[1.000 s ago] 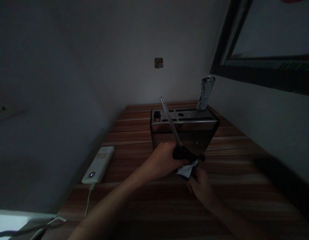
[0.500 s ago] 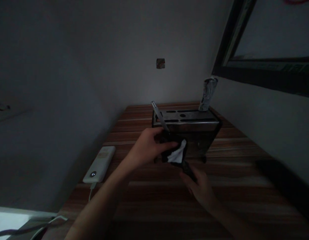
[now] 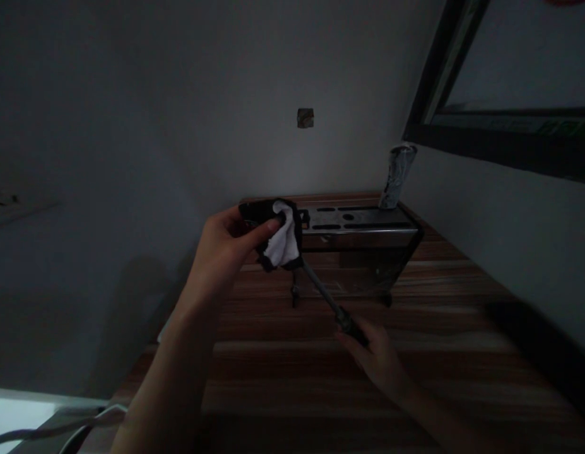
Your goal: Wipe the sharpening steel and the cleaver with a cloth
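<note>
My left hand [image 3: 226,246] pinches a black cloth with a white side [image 3: 283,243], thumb pressed on top, around the upper end of a black-handled metal rod [image 3: 321,285]. The far tip of the rod is hidden in the cloth. My right hand [image 3: 375,350] is closed round the rod's dark handle, below and to the right. Just behind the cloth stands a metal rack [image 3: 368,217] with long slots and a round hole in its top. A grey-wrapped upright piece [image 3: 397,176] rises from the rack's right end.
Reddish wood-grain tabletop [image 3: 273,366] lies under everything. Walls meet it behind and at both sides. A dark-framed window [image 3: 500,135] is at upper right, and a dark blurred object [image 3: 533,353] at the right edge. A cable [image 3: 51,434] runs at lower left.
My left hand has slid the cloth up and left along the rod, baring its shaft near the handle. My right hand stays nearly in place. My left forearm now mostly covers the white power bank.
</note>
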Motion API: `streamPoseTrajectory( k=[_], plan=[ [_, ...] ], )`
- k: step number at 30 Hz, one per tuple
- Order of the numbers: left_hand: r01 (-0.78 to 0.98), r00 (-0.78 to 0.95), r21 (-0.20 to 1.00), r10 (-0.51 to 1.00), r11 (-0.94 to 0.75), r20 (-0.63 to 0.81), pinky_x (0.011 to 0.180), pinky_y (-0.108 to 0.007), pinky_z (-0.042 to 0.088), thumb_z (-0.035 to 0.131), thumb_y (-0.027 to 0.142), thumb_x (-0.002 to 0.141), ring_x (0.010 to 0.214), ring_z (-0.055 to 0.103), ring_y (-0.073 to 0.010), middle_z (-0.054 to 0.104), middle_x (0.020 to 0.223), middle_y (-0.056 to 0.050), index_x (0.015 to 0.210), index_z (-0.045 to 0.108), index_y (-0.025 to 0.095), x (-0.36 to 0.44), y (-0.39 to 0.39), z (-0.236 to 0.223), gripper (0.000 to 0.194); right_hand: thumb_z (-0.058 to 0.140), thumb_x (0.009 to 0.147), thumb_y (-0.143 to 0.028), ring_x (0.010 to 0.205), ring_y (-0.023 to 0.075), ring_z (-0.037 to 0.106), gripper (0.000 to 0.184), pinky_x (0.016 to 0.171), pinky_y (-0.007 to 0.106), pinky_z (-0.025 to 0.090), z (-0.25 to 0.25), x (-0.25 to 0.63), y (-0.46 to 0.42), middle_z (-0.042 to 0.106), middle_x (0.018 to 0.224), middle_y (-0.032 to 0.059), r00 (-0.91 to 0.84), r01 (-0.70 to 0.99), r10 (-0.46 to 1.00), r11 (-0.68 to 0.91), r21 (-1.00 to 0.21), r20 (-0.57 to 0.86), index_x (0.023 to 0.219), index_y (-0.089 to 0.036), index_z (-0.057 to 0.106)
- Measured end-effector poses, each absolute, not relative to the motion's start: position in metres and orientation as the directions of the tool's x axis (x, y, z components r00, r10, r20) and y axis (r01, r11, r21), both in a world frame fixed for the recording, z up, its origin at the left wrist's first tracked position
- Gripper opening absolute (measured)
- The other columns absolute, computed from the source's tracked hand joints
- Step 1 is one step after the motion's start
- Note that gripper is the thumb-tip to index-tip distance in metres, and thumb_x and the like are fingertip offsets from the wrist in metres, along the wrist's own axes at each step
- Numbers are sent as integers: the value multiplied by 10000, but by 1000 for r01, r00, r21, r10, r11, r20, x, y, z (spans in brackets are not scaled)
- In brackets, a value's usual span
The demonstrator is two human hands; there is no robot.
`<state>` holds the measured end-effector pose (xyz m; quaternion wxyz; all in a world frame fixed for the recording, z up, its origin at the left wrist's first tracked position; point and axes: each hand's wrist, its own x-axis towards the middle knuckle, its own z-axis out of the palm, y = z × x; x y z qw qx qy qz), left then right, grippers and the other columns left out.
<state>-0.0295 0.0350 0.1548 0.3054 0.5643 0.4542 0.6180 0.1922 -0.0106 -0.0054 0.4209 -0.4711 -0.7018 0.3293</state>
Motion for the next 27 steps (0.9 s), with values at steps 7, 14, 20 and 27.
streamPoseTrajectory(
  k=[7, 14, 20, 27],
  plan=[
    [101, -203, 913, 890, -396, 409, 524, -189, 453, 764, 312, 608, 595, 597, -112, 688, 730, -10, 793, 703, 170, -34, 35, 157, 241, 559, 786, -473, 654, 192, 643, 312, 612, 274, 503, -2, 193, -11, 696, 710, 52, -213, 375, 934, 348, -859, 286, 779, -181, 668],
    [174, -154, 919, 912, -355, 381, 541, -190, 451, 750, 319, 628, 618, 600, -117, 693, 761, -13, 786, 702, 177, -33, 35, 155, 218, 532, 805, -478, 618, 176, 617, 327, 593, 272, 481, -5, 194, -9, 672, 679, 51, -229, 375, 929, 361, -854, 292, 767, -177, 652],
    [235, -139, 921, 927, -311, 348, 531, -200, 457, 752, 355, 615, 627, 607, -136, 694, 776, -26, 827, 696, 166, -33, 32, 159, 289, 507, 814, -486, 583, 162, 601, 346, 573, 262, 470, 1, 193, -10, 654, 641, 41, -250, 359, 922, 371, -856, 295, 731, -173, 630],
    [264, 26, 909, 945, -321, 326, 541, -214, 470, 741, 312, 626, 631, 614, -149, 686, 705, -16, 754, 683, 160, -14, 30, 154, 207, 502, 821, -461, 586, 172, 603, 324, 579, 272, 478, 3, 194, -11, 651, 644, 45, -228, 381, 930, 357, -853, 287, 761, -170, 633]
  ],
)
